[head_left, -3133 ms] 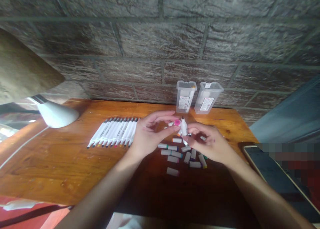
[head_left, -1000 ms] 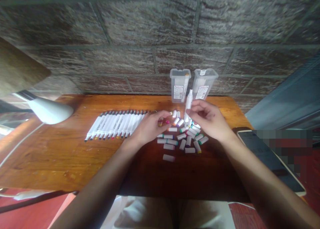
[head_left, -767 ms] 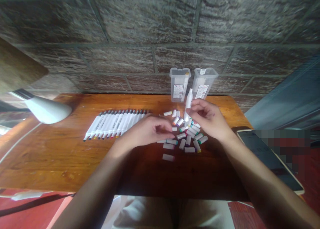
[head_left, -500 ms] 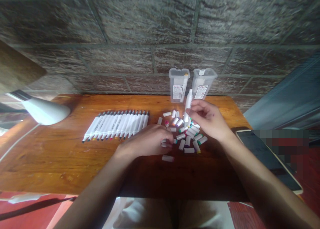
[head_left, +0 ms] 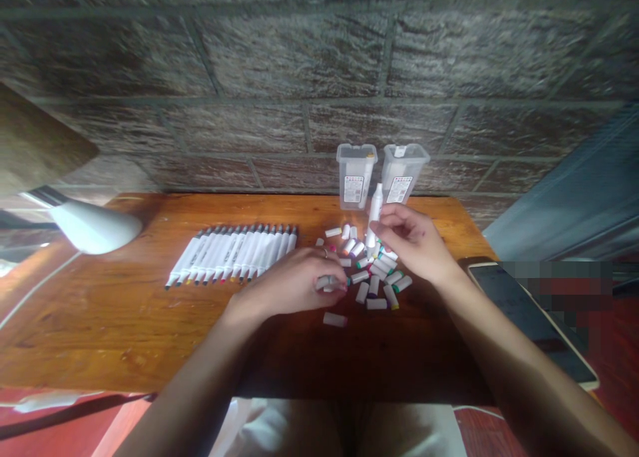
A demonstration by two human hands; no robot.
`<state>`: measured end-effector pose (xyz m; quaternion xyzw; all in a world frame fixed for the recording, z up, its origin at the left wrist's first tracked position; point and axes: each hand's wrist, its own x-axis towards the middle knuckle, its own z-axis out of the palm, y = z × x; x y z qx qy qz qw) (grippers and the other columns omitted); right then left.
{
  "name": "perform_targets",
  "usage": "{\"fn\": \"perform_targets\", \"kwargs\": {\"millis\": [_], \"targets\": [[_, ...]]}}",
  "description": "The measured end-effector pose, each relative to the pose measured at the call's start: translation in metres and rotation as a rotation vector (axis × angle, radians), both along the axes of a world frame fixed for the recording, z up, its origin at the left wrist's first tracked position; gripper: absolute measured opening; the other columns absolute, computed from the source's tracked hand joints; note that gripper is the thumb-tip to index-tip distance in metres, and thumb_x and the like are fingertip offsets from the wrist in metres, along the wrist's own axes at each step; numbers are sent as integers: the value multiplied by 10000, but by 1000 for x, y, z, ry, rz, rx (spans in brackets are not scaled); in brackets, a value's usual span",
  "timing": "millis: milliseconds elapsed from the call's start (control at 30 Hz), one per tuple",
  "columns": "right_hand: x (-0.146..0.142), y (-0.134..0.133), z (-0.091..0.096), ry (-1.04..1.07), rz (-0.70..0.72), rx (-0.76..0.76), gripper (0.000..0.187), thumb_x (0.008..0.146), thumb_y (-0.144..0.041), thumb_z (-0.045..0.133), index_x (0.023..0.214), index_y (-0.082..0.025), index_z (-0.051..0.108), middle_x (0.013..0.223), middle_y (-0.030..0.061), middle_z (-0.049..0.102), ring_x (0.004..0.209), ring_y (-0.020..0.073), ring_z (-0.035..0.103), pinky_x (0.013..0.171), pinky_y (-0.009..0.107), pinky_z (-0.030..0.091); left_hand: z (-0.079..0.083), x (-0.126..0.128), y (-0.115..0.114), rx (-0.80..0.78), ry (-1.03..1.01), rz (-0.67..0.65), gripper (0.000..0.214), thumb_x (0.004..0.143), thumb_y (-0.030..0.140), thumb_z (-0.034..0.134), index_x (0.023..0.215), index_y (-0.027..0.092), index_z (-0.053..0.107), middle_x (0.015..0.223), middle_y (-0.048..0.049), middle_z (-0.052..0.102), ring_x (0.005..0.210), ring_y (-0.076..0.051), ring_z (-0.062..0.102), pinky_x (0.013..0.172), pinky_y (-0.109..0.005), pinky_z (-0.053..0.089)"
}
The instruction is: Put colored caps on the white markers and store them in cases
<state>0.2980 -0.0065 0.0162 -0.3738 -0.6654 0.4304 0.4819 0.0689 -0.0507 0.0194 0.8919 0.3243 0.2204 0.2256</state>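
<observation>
Between the thumb and fingers of my right hand (head_left: pixel 412 234) stands a white marker (head_left: pixel 376 214), held nearly upright with its tip pointing down over the loose caps. My left hand (head_left: pixel 304 277) is low over the left side of the pile. Its fingers curl around a small white marker cap (head_left: pixel 323 283), partly hidden by them. White marker caps (head_left: pixel 373 285) with coloured ends lie scattered between and below both hands. One cap (head_left: pixel 335 319) is apart, nearer the front edge. Left of my left hand is a neat row of uncapped-looking white markers (head_left: pixel 229 254), side by side.
Two clear plastic containers (head_left: pixel 355 177) stand at the back against the brick wall (head_left: pixel 249 131). A lamp with a white base (head_left: pixel 94 224) is on the left of the wooden table (head_left: pixel 100 330). At the right edge lies a tablet-like device (head_left: pixel 529 317).
My left hand has shifted slightly up and covers more of the pink-ended cap beyond it. My right hand keeps the marker upright in nearly the same place. The view has tilted a little.
</observation>
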Motion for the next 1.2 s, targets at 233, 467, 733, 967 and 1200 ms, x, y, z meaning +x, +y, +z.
{"fn": "perform_targets", "kwargs": {"millis": [233, 467, 733, 967, 1200], "targets": [[1, -8, 3, -113, 154, 72, 145, 867, -286, 657, 973, -188, 643, 835, 30, 725, 709, 144, 630, 647, 263, 467, 1, 6, 1, -96, -665, 402, 185, 815, 261, 766, 979, 178, 748, 939, -41, 795, 782, -145, 736, 726, -222, 576], [-6, -22, 10, -265, 214, 137, 99, 872, -231, 640, 968, -212, 656, 811, 8, 716, 671, 134, 601, 601, 245, 471, 0, 8, 2, -214, -944, 417, 237, 745, 233, 827, 962, 168, 759, 967, -68, 802, 870, -193, 766, 836, -296, 627], [-9, -26, 14, -299, 236, 178, 138, 867, -201, 629, 995, -221, 677, 792, -8, 711, 638, 121, 595, 570, 224, 477, 2, 9, 2, -161, -942, 379, 217, 707, 204, 849, 908, 173, 775, 896, -52, 803, 810, -172, 760, 785, -265, 633], [-8, -27, 13, -355, 216, 188, 118, 865, -224, 634, 977, -217, 672, 760, -11, 680, 610, 118, 580, 514, 210, 452, 0, 6, 3, -140, -928, 373, 225, 734, 184, 832, 955, 202, 795, 965, -41, 804, 881, -179, 763, 870, -282, 619], [-8, -28, 15, -376, 197, 208, 119, 863, -228, 640, 974, -225, 681, 740, -13, 675, 594, 118, 582, 476, 196, 438, -2, 2, 2, -123, -880, 416, 252, 748, 211, 825, 999, 226, 805, 1006, -45, 799, 928, -205, 762, 914, -322, 614]]}}
